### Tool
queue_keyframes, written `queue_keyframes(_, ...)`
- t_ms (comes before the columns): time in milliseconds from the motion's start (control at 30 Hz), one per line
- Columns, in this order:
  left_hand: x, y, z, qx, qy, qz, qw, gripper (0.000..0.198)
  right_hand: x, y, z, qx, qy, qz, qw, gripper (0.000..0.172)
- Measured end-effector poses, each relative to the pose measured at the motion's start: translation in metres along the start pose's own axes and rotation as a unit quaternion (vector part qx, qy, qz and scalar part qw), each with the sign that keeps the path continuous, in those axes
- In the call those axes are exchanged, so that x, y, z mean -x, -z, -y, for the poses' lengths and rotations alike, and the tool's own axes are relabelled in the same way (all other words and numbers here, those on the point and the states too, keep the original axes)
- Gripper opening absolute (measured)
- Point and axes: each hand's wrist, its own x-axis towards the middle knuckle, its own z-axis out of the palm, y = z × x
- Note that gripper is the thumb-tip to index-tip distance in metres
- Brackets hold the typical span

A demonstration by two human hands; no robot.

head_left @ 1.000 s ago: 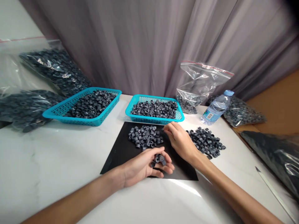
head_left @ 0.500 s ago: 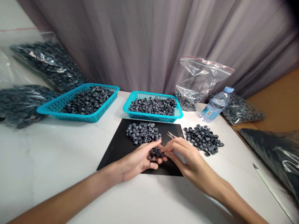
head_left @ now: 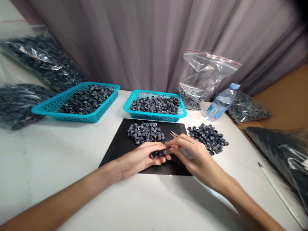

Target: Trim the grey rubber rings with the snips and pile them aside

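Observation:
Several small dark grey rings (head_left: 162,153) rest in my left hand (head_left: 141,158), whose fingers curl round them above the black mat (head_left: 115,150). My right hand (head_left: 192,152) pinches a dark ring (head_left: 169,148) at the left hand's fingertips. Just beyond my hands, a pile of grey rings (head_left: 145,132) lies on the mat. The pointed metal tips of a tool (head_left: 173,133) stick out beside my right hand, which hides part of it. Another ring pile (head_left: 209,138) is on the white table, right of the mat.
Two blue baskets of rings (head_left: 96,117) (head_left: 155,116) stand at the back. Clear bags of rings (head_left: 40,61) (head_left: 192,98) are at left and right. A water bottle (head_left: 220,104) leans near the right bags. A pointed white strip (head_left: 276,189) lies at right.
My left hand has closed more around its rings, and my right fingertips have moved slightly up beside it. The whole view has shifted a little, with the scene appearing higher and farther left.

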Motion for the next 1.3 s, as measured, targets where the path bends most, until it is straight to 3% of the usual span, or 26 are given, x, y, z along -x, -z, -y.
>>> queue_keyframes(533,0.0035,-0.0006,0.0004,-0.056,0.014,0.004,0.998,0.024,0.0005,0.0058,-0.003,0.035,-0.014,-0.035,0.999,0.019)
queue_keyframes(767,-0.0011,0.0028,0.0043,-0.021,0.009,0.002,1.0,0.031,-0.0001,0.0033,-0.005,0.031,-0.002,-0.033,0.999,0.019)
queue_keyframes(967,-0.0007,-0.0001,0.0003,-0.004,0.044,-0.004,0.999,0.036,0.0007,0.004,-0.0021,0.02,0.006,-0.034,0.999,0.019)
queue_keyframes(1300,-0.0027,-0.0003,0.0004,0.031,0.047,0.005,0.998,0.03,0.0008,0.0021,0.0008,-0.017,0.031,-0.019,0.999,0.02)
